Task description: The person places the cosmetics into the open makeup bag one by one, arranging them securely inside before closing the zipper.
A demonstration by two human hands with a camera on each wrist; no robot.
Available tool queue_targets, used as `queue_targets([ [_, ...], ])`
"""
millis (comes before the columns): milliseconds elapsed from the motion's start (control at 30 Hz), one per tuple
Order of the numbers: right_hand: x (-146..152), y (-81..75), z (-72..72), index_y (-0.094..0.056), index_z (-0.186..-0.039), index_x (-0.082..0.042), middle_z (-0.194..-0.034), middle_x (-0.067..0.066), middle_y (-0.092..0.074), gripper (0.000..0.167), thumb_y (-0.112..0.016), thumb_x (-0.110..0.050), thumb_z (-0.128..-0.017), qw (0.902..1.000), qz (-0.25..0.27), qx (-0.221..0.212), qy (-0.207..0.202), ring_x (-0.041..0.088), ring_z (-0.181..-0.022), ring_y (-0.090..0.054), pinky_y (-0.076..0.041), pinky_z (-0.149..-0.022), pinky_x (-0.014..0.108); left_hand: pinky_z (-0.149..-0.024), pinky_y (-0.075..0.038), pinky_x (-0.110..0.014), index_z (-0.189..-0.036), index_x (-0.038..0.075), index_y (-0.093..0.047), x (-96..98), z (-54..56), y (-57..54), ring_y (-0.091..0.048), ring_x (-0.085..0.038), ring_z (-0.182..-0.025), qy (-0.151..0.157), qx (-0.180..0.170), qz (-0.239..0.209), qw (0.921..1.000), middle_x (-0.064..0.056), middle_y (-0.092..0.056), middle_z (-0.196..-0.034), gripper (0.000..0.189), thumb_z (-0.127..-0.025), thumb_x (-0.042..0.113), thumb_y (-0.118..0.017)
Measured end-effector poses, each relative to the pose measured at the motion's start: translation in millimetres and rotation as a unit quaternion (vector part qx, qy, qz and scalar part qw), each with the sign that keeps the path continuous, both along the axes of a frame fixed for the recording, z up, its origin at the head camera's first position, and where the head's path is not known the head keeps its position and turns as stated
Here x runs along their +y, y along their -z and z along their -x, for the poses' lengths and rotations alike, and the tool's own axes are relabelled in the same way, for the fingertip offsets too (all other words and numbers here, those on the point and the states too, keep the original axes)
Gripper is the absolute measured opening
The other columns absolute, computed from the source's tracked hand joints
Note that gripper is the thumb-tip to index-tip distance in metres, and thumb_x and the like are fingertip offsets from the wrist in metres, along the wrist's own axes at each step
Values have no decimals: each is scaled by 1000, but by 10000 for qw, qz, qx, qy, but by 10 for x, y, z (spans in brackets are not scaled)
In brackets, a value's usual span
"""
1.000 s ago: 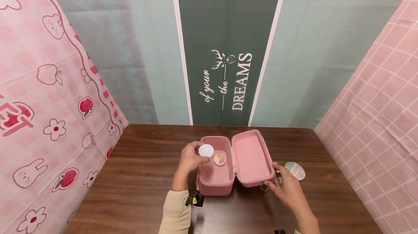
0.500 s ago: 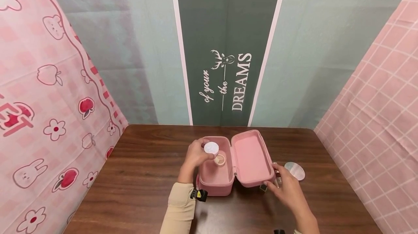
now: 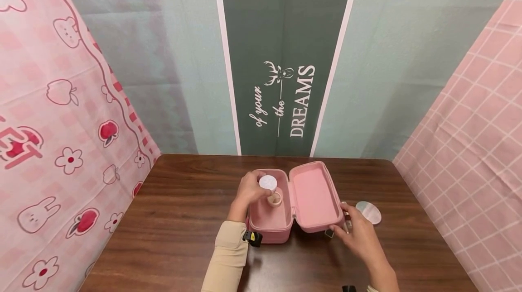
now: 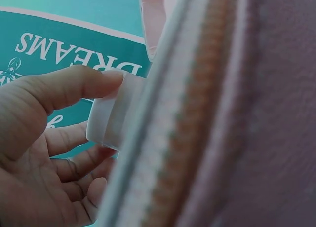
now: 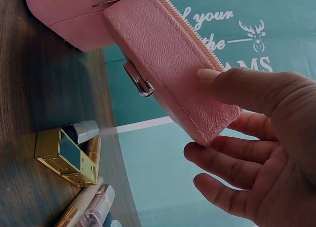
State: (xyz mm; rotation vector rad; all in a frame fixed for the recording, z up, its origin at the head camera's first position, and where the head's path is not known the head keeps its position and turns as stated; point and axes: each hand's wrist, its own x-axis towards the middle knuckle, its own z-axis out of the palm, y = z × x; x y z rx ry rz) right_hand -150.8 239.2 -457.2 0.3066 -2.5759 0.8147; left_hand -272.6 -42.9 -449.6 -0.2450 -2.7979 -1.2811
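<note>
Jar [image 3: 268,183] sits pinched in the left hand [image 3: 249,189] over the case [image 3: 278,236]; best held level, right hand [image 3: 360,234] steadily gripping the lid [image 3: 316,197].

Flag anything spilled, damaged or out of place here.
Nothing looks spilled or damaged around the open pink case. Only the lettering on the backdrop seems odd: it runs sideways in the head view, as if hung turned.
</note>
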Motion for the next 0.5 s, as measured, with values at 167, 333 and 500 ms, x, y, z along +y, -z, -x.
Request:
queue_targets([
  [167, 2, -3, 4, -53, -113, 10, -97, 22, -61, 59, -82, -5, -64, 10000, 55, -45, -9, 37, -84, -61, -48, -71, 51, -77, -46, -39, -104, 2, -64, 28, 7, -26, -53, -24, -86, 91, -14, 48, 9999, -8, -60, -93, 51, -59, 14, -84],
  [333, 5, -3, 6, -53, -113, 10, -98, 22, -61, 59, -81, -5, -64, 9999, 81, -70, -31, 38, -85, -61, -47, -72, 52, -77, -46, -37, -102, 0, -63, 74, 5, -70, -54, -23, -84, 245, 3, -50, 9997, -9, -61, -92, 50, -58, 10, -85],
  [500, 11, 3, 6, -53, -113, 10, -99, 23, -61, 58, -82, -5, -65, 9999, 81, -67, -38, 38, -84, -61, -48, -71, 51, -77, -45, -36, -100, 1, -64, 127, 35, -60, -53, -23, -85, 333, -63, -5, 9994, -8, -60, -92, 50, -56, 9, -86],
])
